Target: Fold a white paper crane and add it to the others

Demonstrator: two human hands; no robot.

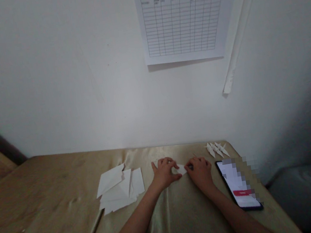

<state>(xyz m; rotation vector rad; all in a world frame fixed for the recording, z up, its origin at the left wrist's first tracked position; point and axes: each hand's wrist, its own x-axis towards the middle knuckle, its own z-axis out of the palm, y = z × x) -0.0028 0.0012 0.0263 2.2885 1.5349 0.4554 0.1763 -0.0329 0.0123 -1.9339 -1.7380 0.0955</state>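
A small folded piece of white paper (181,169) lies on the table's gold cloth (55,211) near the far edge. My left hand (164,172) pinches its left end with curled fingers. My right hand (201,170) pinches its right end, fingers closed. Both forearms reach forward from the bottom of the view. Most of the paper is hidden between the fingers.
A loose stack of white paper sheets (119,189) lies left of my hands. Several small folded paper figures (216,149) sit at the far right corner. A phone (238,184) with a lit screen lies at the right edge. A printed table sheet (184,21) hangs on the wall.
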